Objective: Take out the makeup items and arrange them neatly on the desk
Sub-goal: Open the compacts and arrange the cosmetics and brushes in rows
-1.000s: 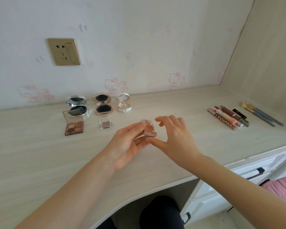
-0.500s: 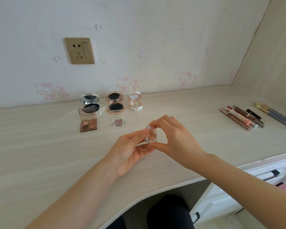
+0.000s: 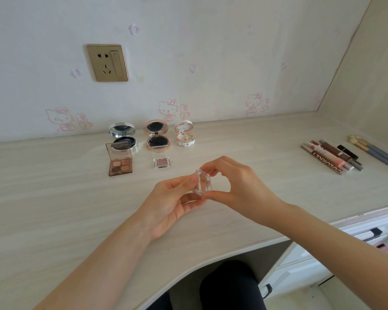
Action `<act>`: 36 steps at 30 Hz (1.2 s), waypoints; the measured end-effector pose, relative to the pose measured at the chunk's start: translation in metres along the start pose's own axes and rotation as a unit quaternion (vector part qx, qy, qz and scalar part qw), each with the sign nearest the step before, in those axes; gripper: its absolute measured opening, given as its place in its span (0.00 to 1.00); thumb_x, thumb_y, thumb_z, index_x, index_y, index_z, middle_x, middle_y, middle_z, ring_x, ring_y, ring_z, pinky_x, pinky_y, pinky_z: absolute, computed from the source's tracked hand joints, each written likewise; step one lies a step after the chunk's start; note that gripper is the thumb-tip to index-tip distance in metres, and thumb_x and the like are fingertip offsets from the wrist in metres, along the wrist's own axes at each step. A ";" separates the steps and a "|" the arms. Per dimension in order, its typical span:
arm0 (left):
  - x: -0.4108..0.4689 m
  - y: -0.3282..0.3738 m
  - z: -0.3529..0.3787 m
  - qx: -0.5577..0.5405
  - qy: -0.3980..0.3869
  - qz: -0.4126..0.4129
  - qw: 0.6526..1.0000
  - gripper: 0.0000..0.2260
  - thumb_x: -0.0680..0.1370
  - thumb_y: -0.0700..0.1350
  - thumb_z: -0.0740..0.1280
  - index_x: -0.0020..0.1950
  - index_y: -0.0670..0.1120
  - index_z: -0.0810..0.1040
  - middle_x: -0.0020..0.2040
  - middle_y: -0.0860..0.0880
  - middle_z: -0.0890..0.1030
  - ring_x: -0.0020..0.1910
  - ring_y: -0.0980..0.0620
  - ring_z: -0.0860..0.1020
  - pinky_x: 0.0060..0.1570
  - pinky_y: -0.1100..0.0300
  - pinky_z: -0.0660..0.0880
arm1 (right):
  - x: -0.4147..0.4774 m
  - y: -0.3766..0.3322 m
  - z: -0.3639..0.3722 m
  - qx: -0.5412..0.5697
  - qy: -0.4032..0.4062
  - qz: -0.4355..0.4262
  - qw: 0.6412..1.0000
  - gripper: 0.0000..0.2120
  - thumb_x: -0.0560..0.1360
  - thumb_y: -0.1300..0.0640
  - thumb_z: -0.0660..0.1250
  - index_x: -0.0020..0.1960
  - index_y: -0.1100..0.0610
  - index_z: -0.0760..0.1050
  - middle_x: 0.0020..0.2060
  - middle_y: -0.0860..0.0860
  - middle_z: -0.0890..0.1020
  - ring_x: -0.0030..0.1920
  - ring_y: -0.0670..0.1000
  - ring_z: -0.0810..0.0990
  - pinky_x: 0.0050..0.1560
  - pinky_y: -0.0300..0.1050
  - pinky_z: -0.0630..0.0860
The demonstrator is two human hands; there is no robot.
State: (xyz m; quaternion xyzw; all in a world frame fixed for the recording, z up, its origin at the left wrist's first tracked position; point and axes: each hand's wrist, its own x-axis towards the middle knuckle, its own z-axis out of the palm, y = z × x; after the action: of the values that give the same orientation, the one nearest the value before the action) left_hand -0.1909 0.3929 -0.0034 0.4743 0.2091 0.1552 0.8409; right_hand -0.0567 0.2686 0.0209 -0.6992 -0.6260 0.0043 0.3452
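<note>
I have the small clear case (image 3: pixel 202 182) held just above the near middle of the table (image 3: pixel 54 198); my left hand (image 3: pixel 173 198) grips its lower left edge, my right hand (image 3: pixel 240 186) pinches it top and bottom; I judge the lid is being opened; best to steady the base with the left and ease the lid up slowly with the right; then set it right of the single pink shadow (image 3: pixel 162 162), in line with the four-pan palette (image 3: pixel 119 161)

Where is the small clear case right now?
In the head view the small clear case is mid-frame, pinched between the left hand and right hand over the desk, nearer the person than the single pink eyeshadow.
</note>
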 end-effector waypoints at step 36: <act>0.016 -0.025 -0.022 0.624 0.125 0.299 0.711 0.07 0.72 0.46 0.74 0.50 0.51 0.84 0.50 0.58 0.81 0.56 0.58 0.71 0.54 0.66 0.68 | 0.036 0.028 0.029 -0.188 -0.089 0.053 0.977 0.13 0.81 0.51 0.57 0.55 0.52 0.79 0.45 0.51 0.83 0.47 0.55 0.78 0.46 0.53 0.76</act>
State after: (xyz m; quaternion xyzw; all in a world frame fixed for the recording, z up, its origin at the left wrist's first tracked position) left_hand -0.1865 0.4035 -0.0384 0.9052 0.2090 0.2902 0.2295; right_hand -0.0372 0.3143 0.0005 -0.7805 -0.6061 -0.0328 0.1496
